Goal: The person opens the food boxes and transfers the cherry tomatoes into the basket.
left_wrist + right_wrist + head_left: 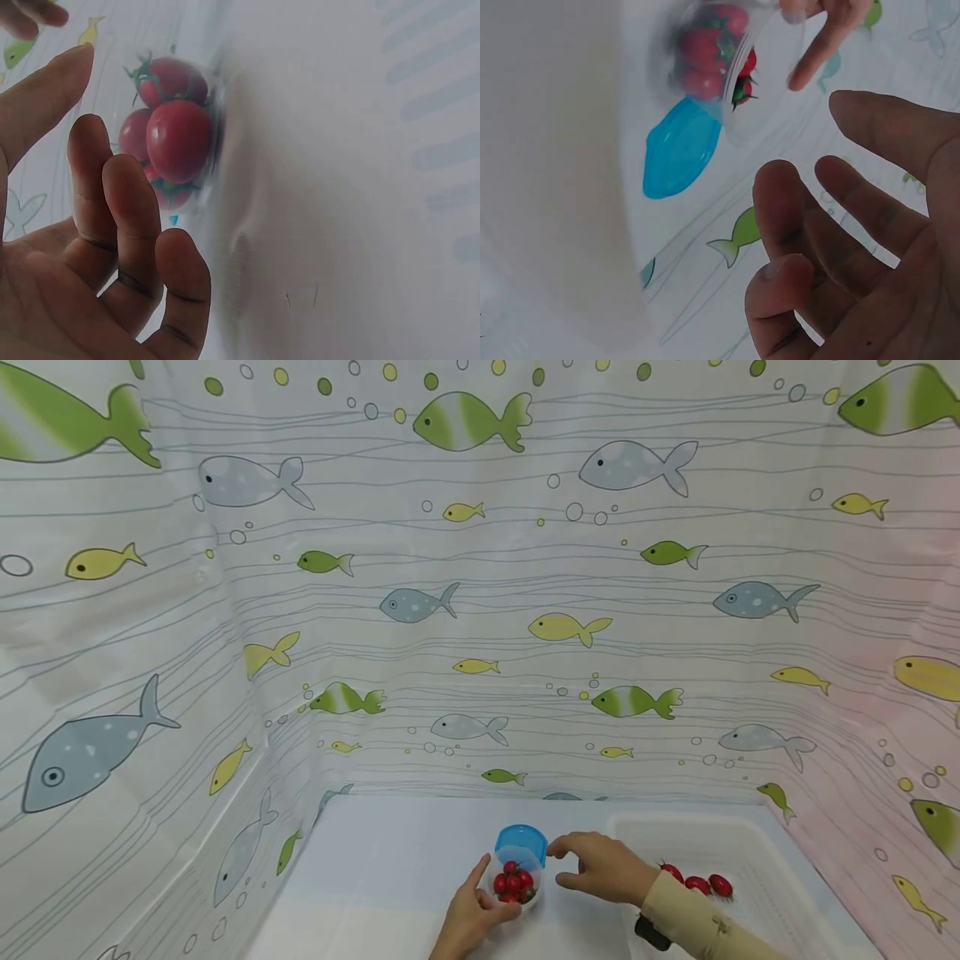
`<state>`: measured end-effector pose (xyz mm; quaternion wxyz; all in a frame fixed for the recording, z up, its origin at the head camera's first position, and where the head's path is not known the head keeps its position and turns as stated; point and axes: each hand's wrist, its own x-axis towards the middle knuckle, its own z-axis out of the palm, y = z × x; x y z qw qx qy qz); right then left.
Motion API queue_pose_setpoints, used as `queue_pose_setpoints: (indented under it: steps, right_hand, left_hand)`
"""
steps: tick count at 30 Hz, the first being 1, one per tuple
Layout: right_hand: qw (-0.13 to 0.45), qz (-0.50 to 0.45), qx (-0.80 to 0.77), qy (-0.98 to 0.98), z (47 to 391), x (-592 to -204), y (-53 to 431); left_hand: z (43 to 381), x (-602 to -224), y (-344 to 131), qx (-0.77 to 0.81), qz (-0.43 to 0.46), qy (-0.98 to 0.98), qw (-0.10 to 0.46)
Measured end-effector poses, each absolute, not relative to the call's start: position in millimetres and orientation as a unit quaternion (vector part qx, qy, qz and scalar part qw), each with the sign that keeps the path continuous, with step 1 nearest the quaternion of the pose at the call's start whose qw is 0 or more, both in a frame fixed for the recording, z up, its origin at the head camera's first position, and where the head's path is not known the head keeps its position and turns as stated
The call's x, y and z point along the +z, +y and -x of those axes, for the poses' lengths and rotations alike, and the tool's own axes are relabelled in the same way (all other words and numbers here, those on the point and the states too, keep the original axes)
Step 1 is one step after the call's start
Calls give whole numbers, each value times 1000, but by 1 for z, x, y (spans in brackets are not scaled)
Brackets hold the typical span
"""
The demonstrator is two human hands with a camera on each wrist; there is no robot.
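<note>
A small clear plastic tub [531,900] full of red cherry tomatoes [513,883] stands on the white table. Beside its left and near sides is my left hand [471,912], with the index finger stretched out and the thumb close to the rim; whether the thumb touches it I cannot tell. The left wrist view shows this hand's other fingers [135,202] loosely bent. Right behind the tub is a blue lid [521,839]. My right hand [600,867] hovers to the right of both, fingers loosely bent, holding nothing, as the right wrist view [870,225] confirms.
A shallow white tray [738,835] lies on the right of the table [367,860], partly under my right forearm. Several red tomatoes [720,885] lie in it. Fish-patterned sheeting [420,635] encloses the table at the back and sides.
</note>
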<state>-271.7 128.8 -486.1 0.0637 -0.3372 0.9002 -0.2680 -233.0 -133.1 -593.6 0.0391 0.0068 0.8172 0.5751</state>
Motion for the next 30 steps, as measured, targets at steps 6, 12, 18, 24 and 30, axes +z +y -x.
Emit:
queue_pose_setpoints:
  steps: [6, 12, 18, 24, 30]
  right_hand:
    - [77, 357, -244, 898, 279, -488, 105]
    - [78, 366, -214, 902, 282, -492, 86]
    - [92, 350, -173, 916, 286, -499, 73]
    - [111, 334, -151, 924, 289, -506, 64]
    - [128, 333, -141, 924, 291, -513, 59]
  left_hand:
    - [232, -592, -134, 579, -19, 814, 35]
    - [231, -591, -134, 577, -27, 815, 34]
    - [232, -592, -134, 576, -11, 816, 42]
    - [233, -594, -134, 576, -4, 816, 46]
    - [233, -593, -135, 575, 0, 816, 48]
